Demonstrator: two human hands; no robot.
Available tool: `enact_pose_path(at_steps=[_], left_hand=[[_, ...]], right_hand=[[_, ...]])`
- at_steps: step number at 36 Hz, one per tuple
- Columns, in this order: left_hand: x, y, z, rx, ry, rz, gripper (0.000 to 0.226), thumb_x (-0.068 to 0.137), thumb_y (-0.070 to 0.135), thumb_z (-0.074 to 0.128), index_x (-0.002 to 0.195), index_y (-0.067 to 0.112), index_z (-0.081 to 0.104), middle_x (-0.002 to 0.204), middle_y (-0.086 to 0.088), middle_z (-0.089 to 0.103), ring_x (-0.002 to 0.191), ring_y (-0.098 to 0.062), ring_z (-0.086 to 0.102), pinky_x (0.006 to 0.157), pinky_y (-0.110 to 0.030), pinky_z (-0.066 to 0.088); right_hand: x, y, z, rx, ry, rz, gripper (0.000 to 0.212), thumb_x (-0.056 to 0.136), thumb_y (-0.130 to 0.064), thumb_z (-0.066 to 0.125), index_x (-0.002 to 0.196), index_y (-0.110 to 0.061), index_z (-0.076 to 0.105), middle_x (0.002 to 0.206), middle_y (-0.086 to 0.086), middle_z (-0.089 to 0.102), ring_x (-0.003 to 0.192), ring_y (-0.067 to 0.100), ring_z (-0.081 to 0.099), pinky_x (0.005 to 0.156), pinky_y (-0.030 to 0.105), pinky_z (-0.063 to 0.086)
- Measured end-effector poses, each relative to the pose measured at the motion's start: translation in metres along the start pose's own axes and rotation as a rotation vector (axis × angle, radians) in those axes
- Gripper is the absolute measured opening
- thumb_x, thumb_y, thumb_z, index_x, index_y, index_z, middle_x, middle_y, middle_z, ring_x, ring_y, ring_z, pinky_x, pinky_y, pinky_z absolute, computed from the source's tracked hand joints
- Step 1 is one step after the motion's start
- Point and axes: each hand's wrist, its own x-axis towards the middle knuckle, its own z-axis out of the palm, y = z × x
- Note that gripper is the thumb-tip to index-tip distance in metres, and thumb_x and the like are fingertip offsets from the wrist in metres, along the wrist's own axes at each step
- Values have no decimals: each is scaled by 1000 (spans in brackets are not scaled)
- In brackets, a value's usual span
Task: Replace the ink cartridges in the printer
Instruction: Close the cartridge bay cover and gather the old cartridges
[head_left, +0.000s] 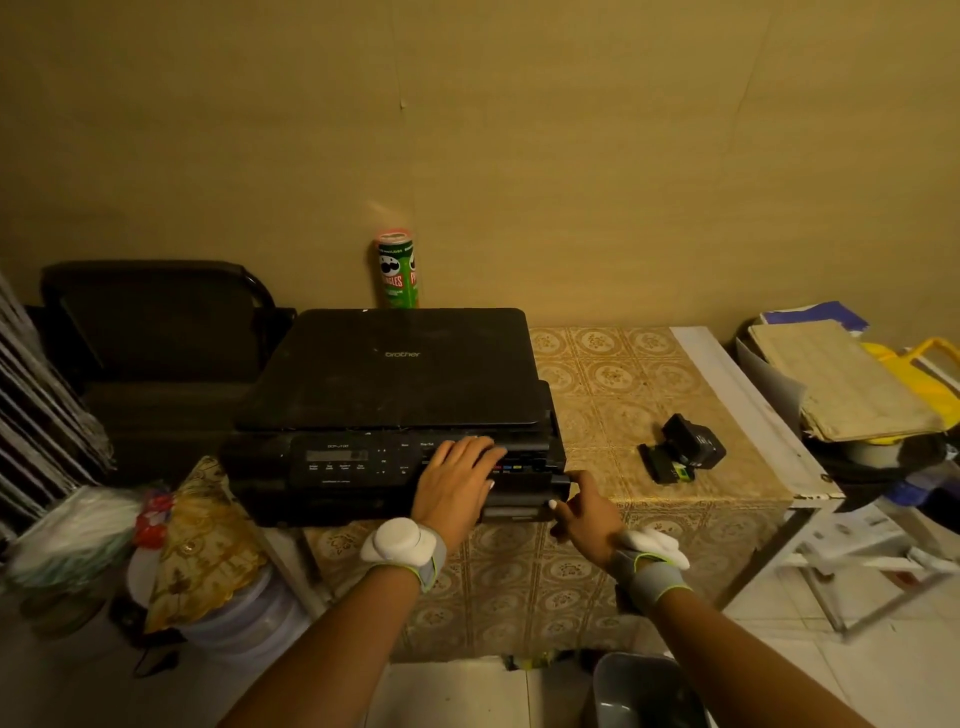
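Left hand (457, 480) lay flat, fingers straight, on printer (395, 410) front. Right hand (584, 512) pinched the cartridge cover (563, 483) corner; colour slots dim, half hidden. Loose cartridges (683, 454) blurred.

Left hand (456, 480) flat on printer (395, 384), right hand (584, 512) at its corner, cartridges (680, 454) nearby

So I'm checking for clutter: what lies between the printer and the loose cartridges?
Head view: only bare patterned tablecloth lies between the printer and the loose cartridges.
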Motion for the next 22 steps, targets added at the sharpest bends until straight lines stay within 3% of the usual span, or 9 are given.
enact_pose_path(at_steps=[2,4,11,16,18,20,22], left_hand=[[5,0,1,-8,-18,-25,52,98,25,38,146,24,18,156,2,20,144,-14,16,119,-30,9],[9,0,0,13,-44,-28,56,99,24,36,148,20,8,159,2,8,146,-13,7,120,-29,2],[13,-5,4,94,-80,-16,55,101,26,29,148,16,3,159,-2,-3,147,-16,-2,120,-33,-3],[14,-7,5,86,-73,-1,50,101,25,28,148,18,10,159,-2,-1,147,-16,0,119,-32,-4],[15,-6,5,95,-77,-10,50,101,26,29,147,18,13,159,-1,1,147,-15,1,119,-33,-4],[16,-6,5,87,-75,-26,50,100,29,31,147,20,15,159,0,3,147,-14,2,120,-33,-3],[18,-6,5,83,-77,-38,50,99,31,32,146,20,18,159,0,5,147,-13,4,120,-34,-2]], right_hand=[[4,-3,0,18,3,23,34,96,-16,47,127,-10,36,95,16,67,61,14,62,45,12,45],[8,-6,0,16,17,42,31,96,-14,45,125,-9,37,94,15,64,66,22,62,48,20,46],[17,-10,3,-77,85,85,30,93,-12,49,121,-5,41,105,27,64,83,34,62,75,46,52],[20,-9,1,-111,162,18,31,89,-14,57,114,-10,39,100,16,63,81,27,59,69,35,45],[22,-11,0,-195,163,-63,32,87,-17,60,113,-14,42,113,13,58,93,30,60,74,35,46],[24,-14,1,-295,162,-114,44,86,-20,60,126,-14,42,124,11,52,106,33,58,81,36,48],[25,-17,1,-337,181,-128,47,86,-20,60,129,-13,43,128,10,49,110,32,56,85,36,48]])
